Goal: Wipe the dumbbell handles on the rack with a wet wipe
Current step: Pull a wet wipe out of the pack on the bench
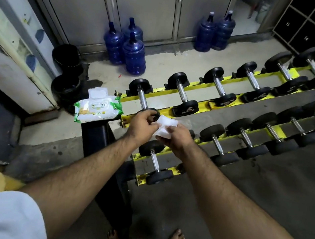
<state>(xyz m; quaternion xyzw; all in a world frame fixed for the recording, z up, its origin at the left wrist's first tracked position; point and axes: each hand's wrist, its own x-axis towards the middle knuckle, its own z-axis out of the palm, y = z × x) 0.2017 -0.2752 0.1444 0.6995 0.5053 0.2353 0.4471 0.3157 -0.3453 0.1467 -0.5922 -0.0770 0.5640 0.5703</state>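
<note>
Wipe (165, 128): you are pinching it between both hands, just above the rack's near end.
Left hand (143, 124): gripping its left edge.
Right hand (174, 138): holding the lower edge.
Risk: bunching could leave little wet surface for the handle (142, 100).
Pack (97, 108): lid standing open; remaining wipes may be drying.

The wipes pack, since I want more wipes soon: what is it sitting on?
The wipes pack, lid open, rests on the black end post of the rack. The post's top is hidden beneath it.

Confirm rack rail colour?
Yellow rack rails, seen in the head view.
</note>
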